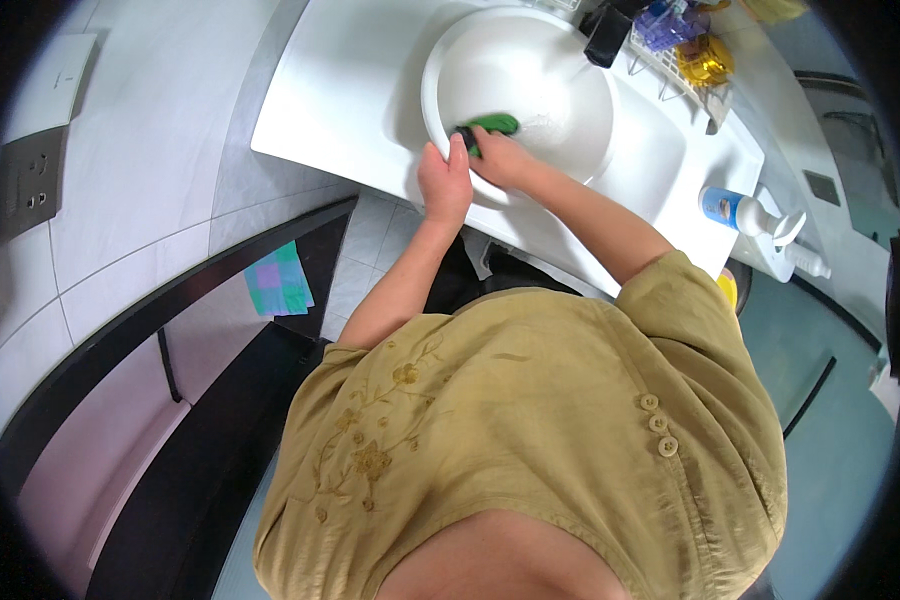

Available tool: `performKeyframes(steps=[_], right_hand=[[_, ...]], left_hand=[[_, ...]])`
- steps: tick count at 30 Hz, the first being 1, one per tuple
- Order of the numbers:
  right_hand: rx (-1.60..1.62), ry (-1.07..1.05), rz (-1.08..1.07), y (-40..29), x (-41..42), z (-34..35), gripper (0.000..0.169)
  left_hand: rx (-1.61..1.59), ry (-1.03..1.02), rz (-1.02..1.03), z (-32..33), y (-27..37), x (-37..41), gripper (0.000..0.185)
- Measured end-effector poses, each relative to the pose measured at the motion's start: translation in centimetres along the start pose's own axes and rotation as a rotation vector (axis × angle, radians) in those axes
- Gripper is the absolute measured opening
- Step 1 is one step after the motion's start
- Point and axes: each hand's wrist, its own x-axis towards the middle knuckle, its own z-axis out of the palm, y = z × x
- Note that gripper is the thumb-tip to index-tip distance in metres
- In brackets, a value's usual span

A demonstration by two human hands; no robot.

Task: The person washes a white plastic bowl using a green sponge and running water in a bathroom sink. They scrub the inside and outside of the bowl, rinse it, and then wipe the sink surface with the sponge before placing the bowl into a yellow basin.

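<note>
A round white basin sits on the white washstand, under a black tap. My left hand grips the near left part of its rim, thumb on top; the fingers below are partly hidden. Inside the basin, my right hand holds a green-and-black object against the inner wall near that thumb. It looks blurred, so I cannot tell whether it is a brush or a scrubbing pad. Wet streaks and a few suds show on the basin's inside.
A wire rack beside the tap carries a purple container and a yellow one. To the right lies a white pump bottle with a blue label. A checked cloth hangs at left, below a wall socket.
</note>
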Motion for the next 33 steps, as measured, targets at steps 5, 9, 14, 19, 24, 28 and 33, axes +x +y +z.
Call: performKeyframes(steps=[5,9,14,19,24,28,33], right_hand=[[-0.399,0.323,-0.106,-0.8,5.3,-2.3,0.043],[-0.500,0.297,0.103,4.3,7.2,-5.7,0.053],[-0.686,0.153,0.130,10.6,2.5,-5.2,0.041],[-0.452,-0.073,0.268,3.3,-3.4,-2.9,0.056],[0.260,-0.115,0.208,-2.0,-0.4,-1.4,0.061],[0.814,0.085,0.186,-4.4,0.1,-1.0,0.056],[0.322,0.001,-0.035,-0.3,-6.7,-2.8,0.044]], left_hand=[[0.017,-0.032,-0.020,-0.4,-0.6,0.1,0.035],[0.035,-0.045,-0.012,-0.4,-0.7,0.2,0.037],[-0.018,-0.054,-0.023,-0.3,0.3,0.0,0.038],[0.023,-0.022,-0.007,-0.2,0.1,0.0,0.039],[0.022,-0.043,-0.050,-0.2,0.2,0.1,0.039],[0.026,-0.047,-0.052,-0.4,-0.3,0.3,0.045],[0.013,-0.024,-0.063,-0.3,0.1,0.3,0.050]])
